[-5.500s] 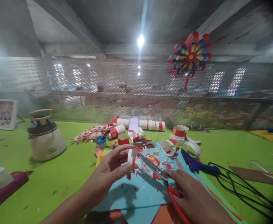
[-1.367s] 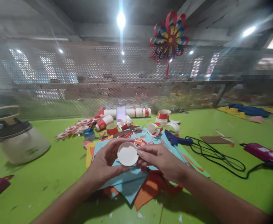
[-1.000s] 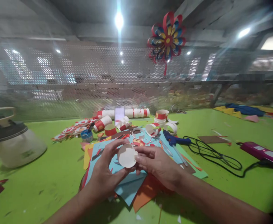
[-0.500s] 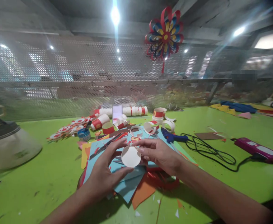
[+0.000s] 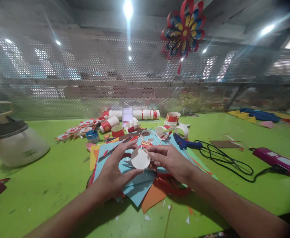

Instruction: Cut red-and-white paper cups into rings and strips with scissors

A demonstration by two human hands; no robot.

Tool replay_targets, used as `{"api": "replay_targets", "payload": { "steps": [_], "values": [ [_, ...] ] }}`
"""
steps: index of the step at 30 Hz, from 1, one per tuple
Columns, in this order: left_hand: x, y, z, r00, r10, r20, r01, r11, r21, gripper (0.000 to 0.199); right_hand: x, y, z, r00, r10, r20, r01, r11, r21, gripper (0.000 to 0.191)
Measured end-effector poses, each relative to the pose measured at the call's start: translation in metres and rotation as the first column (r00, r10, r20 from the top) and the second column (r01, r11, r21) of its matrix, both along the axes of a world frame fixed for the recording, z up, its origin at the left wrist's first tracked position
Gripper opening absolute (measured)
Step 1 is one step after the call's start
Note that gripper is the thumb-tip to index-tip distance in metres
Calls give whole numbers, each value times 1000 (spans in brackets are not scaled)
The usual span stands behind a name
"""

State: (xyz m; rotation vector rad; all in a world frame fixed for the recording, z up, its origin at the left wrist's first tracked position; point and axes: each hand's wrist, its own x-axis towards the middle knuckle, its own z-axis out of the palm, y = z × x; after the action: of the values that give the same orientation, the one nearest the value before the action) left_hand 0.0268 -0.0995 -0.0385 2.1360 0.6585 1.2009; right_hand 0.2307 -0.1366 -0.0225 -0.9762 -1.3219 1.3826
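Note:
A round white paper disc [image 5: 140, 159], like the bottom of a paper cup, is held up between my hands. My left hand [image 5: 113, 168] curves round its left side, thumb at the lower edge and fingers at the top. With thumb and fingertips, my right hand [image 5: 173, 162] pinches the disc's right edge. Light blue paper sheets [image 5: 136, 195] and an orange piece [image 5: 153, 196] lie beneath. Red scissor-like handles [image 5: 174, 188] show partly under my right hand. Just beyond the disc sits a small red and white paper piece [image 5: 146, 144].
Cut cup rings [image 5: 162, 132], a long tube of cups [image 5: 145, 114] and a blue jar [image 5: 92, 136] stand behind. A blue glue gun [image 5: 186, 142] trails black cable rightward to a purple power strip [image 5: 277, 160]. A large whitish container [image 5: 18, 142] stands left.
The view has shifted slightly, so the table things sit a little higher and further right. Both hands keep the disc in much the same hold.

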Motion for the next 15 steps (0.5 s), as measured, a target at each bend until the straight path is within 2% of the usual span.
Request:
{"api": "replay_targets", "payload": {
  "steps": [9, 15],
  "values": [
    [-6, 9, 0, 990, -117, -79, 115, 993, -36, 68, 1, 2, -3, 999, -11, 51, 9, 1000, 28, 26],
    [-6, 11, 1, 991, -85, -102, 82, 996, -25, 65, 2, 2, -6, 993, -18, 113, 14, 999, 38, 31]
  ]
}}
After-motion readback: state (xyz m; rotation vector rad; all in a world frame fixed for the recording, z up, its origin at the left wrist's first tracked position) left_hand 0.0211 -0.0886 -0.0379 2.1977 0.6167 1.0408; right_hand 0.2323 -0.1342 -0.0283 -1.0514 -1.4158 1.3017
